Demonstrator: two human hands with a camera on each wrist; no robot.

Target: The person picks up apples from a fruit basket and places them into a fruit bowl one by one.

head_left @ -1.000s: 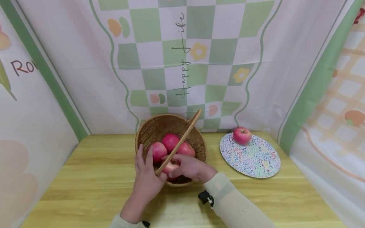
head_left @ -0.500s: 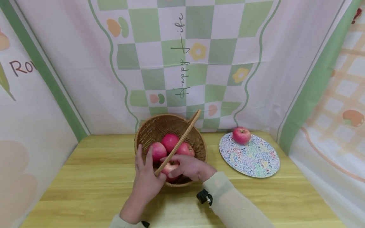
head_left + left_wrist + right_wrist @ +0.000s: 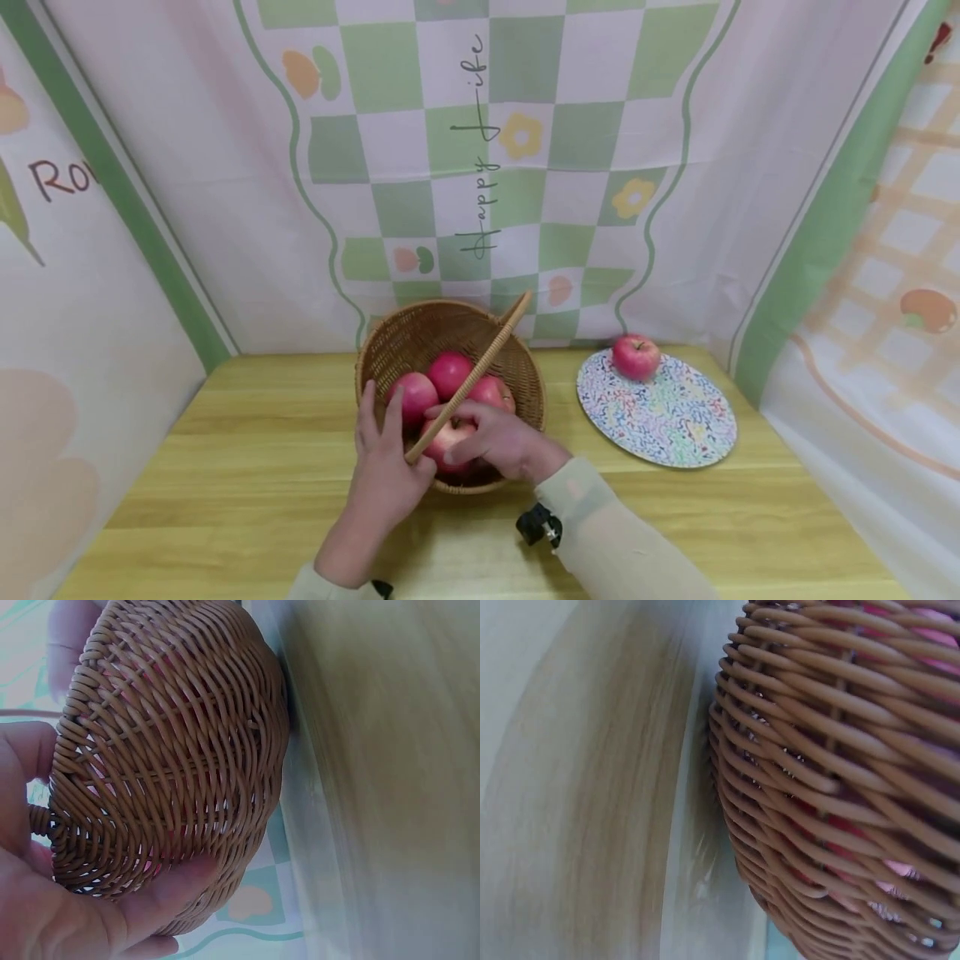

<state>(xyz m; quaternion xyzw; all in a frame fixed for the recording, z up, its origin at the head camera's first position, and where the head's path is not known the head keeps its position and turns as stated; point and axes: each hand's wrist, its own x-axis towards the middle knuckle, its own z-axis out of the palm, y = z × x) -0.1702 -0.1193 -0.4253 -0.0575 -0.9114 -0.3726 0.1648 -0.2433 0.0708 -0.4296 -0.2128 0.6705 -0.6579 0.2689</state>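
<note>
Three printed cloths [image 3: 450, 208] are hanging around the table, the back one showing green-and-white checks and the words "Happy Life". One wood-grain table [image 3: 255, 442] is bearing everything else.

One wicker basket [image 3: 427, 321] is standing near the back cloth, its arched handle [image 3: 483, 361] slanting across the opening. One oval plate [image 3: 671, 421], patterned in multicoloured squiggles, is lying well apart on the right.

Two pale sleeves [image 3: 626, 525] are entering from the near edge.

One left hand [image 3: 390, 471] is resting at the near-left rim, fingers extended and spread; in the left wrist view, one finger is lying along the outer weave. One right hand [image 3: 506, 442] is reaching inside, partly closing, its thumb and fingers gripping the front apple [image 3: 442, 460] beneath the handle.

Three further apples are sitting in the basket: a left apple [image 3: 417, 400], a rear apple [image 3: 450, 371] and a right apple [image 3: 495, 392]. One plate apple [image 3: 636, 358] is sitting at the plate's far edge.

One small black device [image 3: 534, 523] is showing beside the right cuff.
</note>
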